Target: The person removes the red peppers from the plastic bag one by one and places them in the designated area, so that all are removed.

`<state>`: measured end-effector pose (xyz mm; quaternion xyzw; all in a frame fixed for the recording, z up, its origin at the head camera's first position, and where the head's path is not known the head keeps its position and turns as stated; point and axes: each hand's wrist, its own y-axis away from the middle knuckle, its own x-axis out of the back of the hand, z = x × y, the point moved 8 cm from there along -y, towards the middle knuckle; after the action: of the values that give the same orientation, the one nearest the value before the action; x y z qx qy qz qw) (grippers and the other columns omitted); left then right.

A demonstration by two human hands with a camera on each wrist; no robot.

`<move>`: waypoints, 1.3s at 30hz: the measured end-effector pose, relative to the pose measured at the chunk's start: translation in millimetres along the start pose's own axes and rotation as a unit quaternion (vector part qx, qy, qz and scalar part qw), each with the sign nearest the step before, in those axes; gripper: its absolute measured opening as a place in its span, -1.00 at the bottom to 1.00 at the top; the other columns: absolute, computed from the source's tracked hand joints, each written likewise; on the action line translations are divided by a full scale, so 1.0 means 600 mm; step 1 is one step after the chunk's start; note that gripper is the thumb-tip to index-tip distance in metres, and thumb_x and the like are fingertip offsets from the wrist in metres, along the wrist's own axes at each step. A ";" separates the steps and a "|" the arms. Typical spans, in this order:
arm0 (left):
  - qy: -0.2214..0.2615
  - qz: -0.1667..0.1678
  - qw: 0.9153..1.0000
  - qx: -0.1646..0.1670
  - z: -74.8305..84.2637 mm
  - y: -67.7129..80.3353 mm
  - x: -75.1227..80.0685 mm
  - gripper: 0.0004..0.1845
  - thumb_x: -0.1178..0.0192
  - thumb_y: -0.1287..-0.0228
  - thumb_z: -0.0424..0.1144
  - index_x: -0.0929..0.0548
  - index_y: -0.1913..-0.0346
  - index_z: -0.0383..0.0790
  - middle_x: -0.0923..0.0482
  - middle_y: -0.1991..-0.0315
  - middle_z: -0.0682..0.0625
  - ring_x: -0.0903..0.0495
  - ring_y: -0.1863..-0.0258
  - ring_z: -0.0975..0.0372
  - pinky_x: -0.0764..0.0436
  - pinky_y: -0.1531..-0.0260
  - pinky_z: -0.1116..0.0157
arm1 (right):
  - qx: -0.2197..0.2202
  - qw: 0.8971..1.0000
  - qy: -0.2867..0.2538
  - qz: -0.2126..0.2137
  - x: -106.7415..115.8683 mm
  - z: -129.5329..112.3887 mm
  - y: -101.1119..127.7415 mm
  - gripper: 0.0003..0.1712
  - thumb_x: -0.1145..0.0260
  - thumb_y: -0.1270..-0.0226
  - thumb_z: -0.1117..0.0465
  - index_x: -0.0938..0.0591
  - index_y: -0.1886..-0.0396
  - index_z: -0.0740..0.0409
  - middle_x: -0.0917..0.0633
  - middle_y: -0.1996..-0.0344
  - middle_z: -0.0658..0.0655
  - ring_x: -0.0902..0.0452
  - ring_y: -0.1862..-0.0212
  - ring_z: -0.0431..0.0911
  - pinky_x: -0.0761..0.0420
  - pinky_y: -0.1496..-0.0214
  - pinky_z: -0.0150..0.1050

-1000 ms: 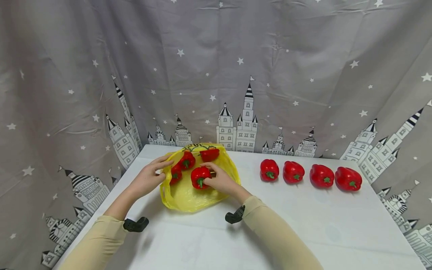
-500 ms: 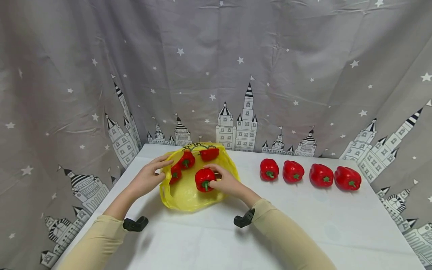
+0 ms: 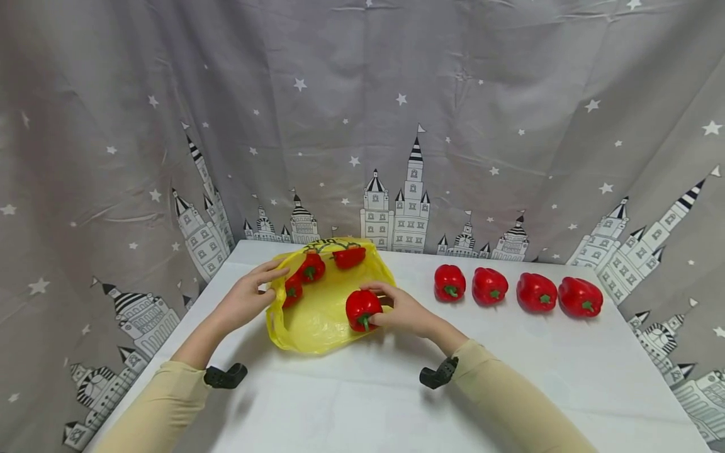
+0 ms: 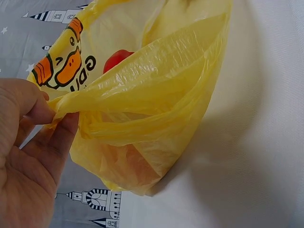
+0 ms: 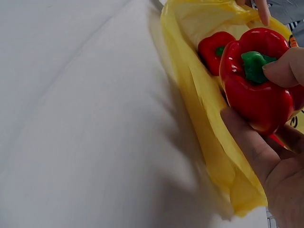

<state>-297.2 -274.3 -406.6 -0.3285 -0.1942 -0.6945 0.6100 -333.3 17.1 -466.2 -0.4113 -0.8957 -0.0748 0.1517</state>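
A yellow plastic bag (image 3: 317, 314) lies open on the white table (image 3: 396, 402). My left hand (image 3: 249, 297) pinches the bag's left rim (image 4: 95, 109) between thumb and fingers. My right hand (image 3: 399, 309) grips a red bell pepper (image 3: 362, 309) at the bag's right edge, stem toward me; the right wrist view shows the pepper (image 5: 256, 85) held over the bag's rim (image 5: 209, 142). Three more red peppers (image 3: 310, 267) lie inside the bag near its far side.
Several red peppers (image 3: 515, 292) stand in a row on the table to the right of the bag. A grey curtain (image 3: 362, 126) with stars and castles hangs behind and beside the table. Black wrist mounts (image 3: 436, 376) sit on both forearms.
My right hand has carried the gripped pepper from the middle of the bag rightward and toward me to the bag's right edge. The left hand has kept its hold on the rim.
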 end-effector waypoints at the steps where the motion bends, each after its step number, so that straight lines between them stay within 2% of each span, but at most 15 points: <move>1: 0.001 0.000 1.000 0.000 0.000 0.000 0.000 -0.44 -0.02 -0.38 -0.44 -0.48 -0.45 -0.28 -0.15 -0.58 -0.07 -0.15 -0.53 -0.11 -0.41 -0.28 -0.23 | 0.000 1.000 0.002 0.001 0.004 0.002 0.005 -0.25 -0.42 -0.23 0.24 -0.47 -0.45 -0.09 -0.57 -0.25 0.04 -0.51 -0.25 0.00 -0.61 -0.20 -0.09; 7: 0.006 -0.001 1.000 -0.001 -0.001 0.000 0.000 -0.44 -0.02 -0.38 -0.44 -0.47 -0.44 -0.30 -0.15 -0.58 -0.10 -0.17 -0.52 -0.13 -0.41 -0.27 -0.24 | -0.001 1.000 0.004 0.007 0.024 0.010 0.035 -0.20 -0.40 -0.23 0.23 -0.43 -0.50 -0.04 -0.52 -0.32 0.07 -0.46 -0.31 0.08 -0.59 -0.22 -0.03; 17: 0.005 0.000 1.000 0.000 -0.002 0.003 0.002 -0.44 -0.02 -0.37 -0.44 -0.47 -0.44 -0.32 -0.15 -0.58 -0.11 -0.17 -0.51 -0.14 -0.44 -0.24 -0.24 | -0.010 0.999 0.015 0.026 0.066 0.021 0.093 -0.29 -0.46 -0.22 0.24 -0.53 -0.37 -0.26 -0.52 -0.31 -0.03 -0.43 -0.35 0.09 -0.58 -0.23 0.03; 26: 0.004 0.000 1.000 -0.002 -0.002 0.002 0.002 -0.44 -0.01 -0.37 -0.44 -0.47 -0.44 -0.31 -0.16 -0.58 -0.10 -0.20 -0.50 -0.15 -0.45 -0.24 -0.23 | -0.044 0.997 0.033 0.057 0.110 0.042 0.140 -0.24 -0.50 -0.15 0.18 -0.52 -0.38 -0.24 -0.49 -0.34 0.02 -0.41 -0.35 0.14 -0.62 -0.17 0.04; 39: 0.003 -0.003 1.000 -0.005 -0.001 0.000 0.002 -0.42 -0.02 -0.36 -0.46 -0.46 -0.45 -0.31 -0.15 -0.58 -0.11 -0.17 -0.51 -0.15 -0.46 -0.23 -0.21 | -0.078 0.992 0.039 0.088 0.152 0.080 0.193 -0.21 -0.52 -0.15 0.23 -0.50 -0.41 -0.19 -0.45 -0.38 0.15 -0.35 -0.39 0.22 -0.62 -0.17 0.07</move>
<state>-297.4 -275.7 -406.0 -0.3288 -0.1904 -0.6979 0.6070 -311.8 170.0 -479.9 -0.4957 -0.8410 -0.1468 0.1595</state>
